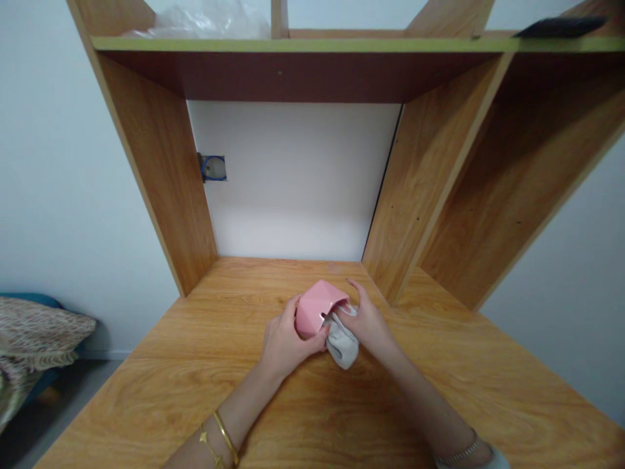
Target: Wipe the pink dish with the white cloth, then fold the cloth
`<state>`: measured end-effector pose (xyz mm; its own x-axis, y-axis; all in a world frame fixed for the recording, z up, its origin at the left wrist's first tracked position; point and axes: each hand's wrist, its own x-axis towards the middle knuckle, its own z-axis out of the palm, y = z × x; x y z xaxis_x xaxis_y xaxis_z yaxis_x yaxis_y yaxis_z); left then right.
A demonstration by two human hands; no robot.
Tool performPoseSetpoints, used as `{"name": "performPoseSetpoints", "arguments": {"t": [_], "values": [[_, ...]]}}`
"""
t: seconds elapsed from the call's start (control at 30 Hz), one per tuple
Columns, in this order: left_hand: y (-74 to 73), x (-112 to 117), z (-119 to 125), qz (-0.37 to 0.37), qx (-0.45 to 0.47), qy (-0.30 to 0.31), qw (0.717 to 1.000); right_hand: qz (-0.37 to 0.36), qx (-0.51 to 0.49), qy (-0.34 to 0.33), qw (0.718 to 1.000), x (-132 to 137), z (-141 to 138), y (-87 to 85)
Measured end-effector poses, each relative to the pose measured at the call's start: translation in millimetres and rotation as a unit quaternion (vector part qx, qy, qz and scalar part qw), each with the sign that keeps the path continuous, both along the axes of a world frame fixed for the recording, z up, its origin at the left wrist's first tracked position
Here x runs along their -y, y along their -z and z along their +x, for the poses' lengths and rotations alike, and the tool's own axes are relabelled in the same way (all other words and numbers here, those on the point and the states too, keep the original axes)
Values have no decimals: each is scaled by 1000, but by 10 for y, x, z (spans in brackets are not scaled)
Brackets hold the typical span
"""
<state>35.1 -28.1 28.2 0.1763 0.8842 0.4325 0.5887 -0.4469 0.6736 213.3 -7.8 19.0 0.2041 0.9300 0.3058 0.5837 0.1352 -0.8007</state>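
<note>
Gripping glossy pink faceted pot [315, 311] in left hand [283, 342], tipped rightward. Holding pale grey cloth [342, 344] at its opening with right hand [370, 324]. Held over wooden desk [234, 404], maybe touching, hard to tell. Got open room either side, bounded further back by upright panels [424, 169].

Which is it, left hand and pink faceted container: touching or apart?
Touching. The head view shows the left hand wrapped around the side of the pink faceted container, with no visible gap between them.
</note>
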Motion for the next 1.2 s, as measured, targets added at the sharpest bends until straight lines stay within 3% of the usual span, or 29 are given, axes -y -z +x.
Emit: {"name": "performPoseSetpoints", "arguments": {"t": [0.27,0.43,0.77,1.0,1.2], "values": [[-112,-5,-67,13,-79,-63,995,-49,32,-40,997,92,-123,-93],[-96,-4,-64,27,-107,-74,991,-46,20,-58,997,83,-136,-46],[-52,-49,-85,12,-43,-73,996,-9,-194,-121,973,43,-184,50],[-2,-26,-5,-4,1,-15,1000,89,-300,-107,944,-69,-186,122],[82,-33,36,-46,103,50,992,68,-325,-136,933,-71,-245,147]]}}
